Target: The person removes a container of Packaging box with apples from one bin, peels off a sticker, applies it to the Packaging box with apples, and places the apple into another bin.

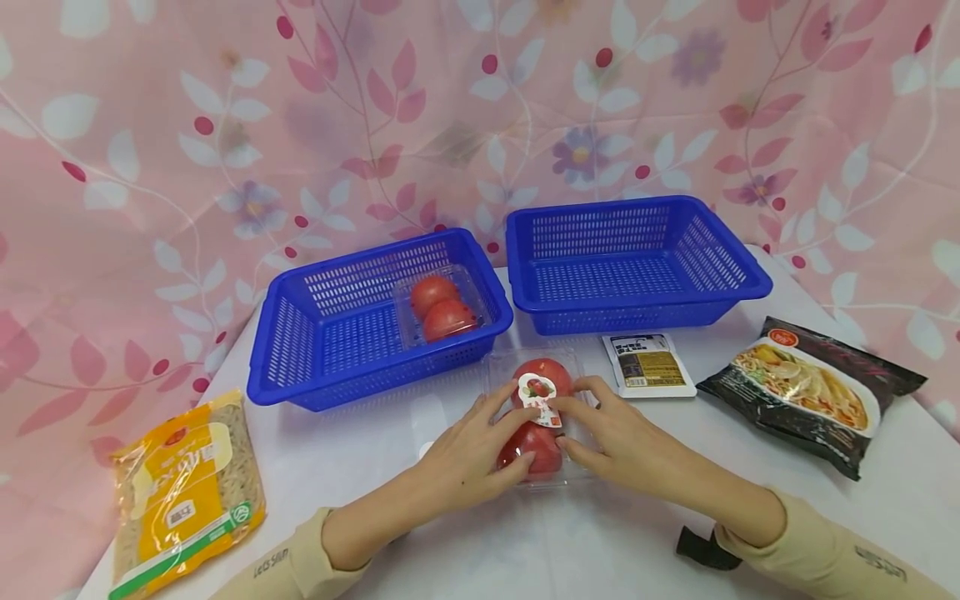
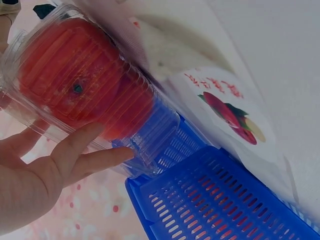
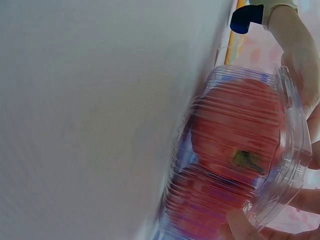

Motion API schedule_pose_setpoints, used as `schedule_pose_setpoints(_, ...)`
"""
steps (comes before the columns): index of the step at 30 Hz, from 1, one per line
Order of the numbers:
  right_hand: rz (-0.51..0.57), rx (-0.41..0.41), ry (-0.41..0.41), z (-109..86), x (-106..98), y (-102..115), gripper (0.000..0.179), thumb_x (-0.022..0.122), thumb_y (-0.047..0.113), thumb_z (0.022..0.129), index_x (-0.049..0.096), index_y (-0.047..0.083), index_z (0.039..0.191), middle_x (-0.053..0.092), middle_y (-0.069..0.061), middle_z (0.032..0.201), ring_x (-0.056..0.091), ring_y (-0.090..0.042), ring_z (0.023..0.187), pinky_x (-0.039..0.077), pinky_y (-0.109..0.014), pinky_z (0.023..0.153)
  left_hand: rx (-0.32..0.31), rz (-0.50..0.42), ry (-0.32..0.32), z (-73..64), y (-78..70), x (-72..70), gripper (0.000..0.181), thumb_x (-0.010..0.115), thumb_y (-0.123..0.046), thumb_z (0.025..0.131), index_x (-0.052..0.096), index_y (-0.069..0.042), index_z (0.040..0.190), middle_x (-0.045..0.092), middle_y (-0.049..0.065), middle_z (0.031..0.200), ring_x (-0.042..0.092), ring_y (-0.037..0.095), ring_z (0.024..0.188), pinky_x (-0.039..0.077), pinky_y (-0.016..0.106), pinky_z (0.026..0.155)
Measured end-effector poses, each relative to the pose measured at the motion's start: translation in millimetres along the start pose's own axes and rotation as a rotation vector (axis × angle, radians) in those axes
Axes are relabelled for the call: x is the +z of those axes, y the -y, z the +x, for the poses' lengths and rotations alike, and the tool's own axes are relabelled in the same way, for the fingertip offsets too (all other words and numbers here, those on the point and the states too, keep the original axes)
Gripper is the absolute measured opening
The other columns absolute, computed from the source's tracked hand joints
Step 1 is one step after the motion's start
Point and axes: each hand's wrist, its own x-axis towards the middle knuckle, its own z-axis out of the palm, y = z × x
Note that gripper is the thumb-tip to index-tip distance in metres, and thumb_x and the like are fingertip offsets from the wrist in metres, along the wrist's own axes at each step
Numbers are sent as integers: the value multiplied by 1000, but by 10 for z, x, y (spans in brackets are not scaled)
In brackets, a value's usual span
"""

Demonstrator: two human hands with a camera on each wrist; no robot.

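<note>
My left hand (image 1: 467,457) and right hand (image 1: 617,433) clasp the tomato box (image 1: 537,415) between them — lifting toward the basket (image 1: 300,367) beyond my fingers seems next.

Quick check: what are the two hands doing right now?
Left hand: fingers curled round the clear plastic clamshell of red tomatoes, gripping its left side.
Right hand: gripping the same clamshell's right side.
</note>
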Motion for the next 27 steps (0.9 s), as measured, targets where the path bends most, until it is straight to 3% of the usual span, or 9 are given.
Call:
schedule_pose_setpoints(3,2,9,-8,-9,-19,9,37,68,21,81,60,9,116,48,-13,114,53,-14,76,49,-26,65,9,-7,-14,14,-11,-4,45,56,-40,86,52,-23,128,36,10,141,46,38,118,45,48,87)
schedule_pose_setpoints(8,-39,11,-34,-11,-56,28,39,67,22,82,59,10,118,49,-12,115,55,-20,91,51,-36,76,19,-11,-29,47,-34,-16,44,56,-39,86,52,-22,127,37,11,141,47,43,115,42,49,89)
schedule_pose_setpoints(12,-57,21,-52,-25,-94,44,38,67,23,82,60,10,117,50,-13,116,55,-22,93,51,-39,77,30,-13,-41,71,-60,-33,42,56,-39,86,53,-23,125,38,11,140,47,45,114,41,50,90)
schedule_pose_setpoints(20,-56,46,-91,-44,-225,84,36,67,22,82,61,12,116,50,-12,117,54,-27,101,50,-44,80,82,-31,-156,118,-125,-96,38,59,-35,85,57,-19,120,44,10,136,51,28,115,52,40,76)
schedule_pose_setpoints(27,-65,2,-185,-34,-366,107,33,68,22,81,63,13,113,53,-9,115,54,-26,102,51,-43,76,118,-53,-235,199,-164,-209,36,62,-31,84,58,-18,116,47,8,130,61,20,96,53,32,71)
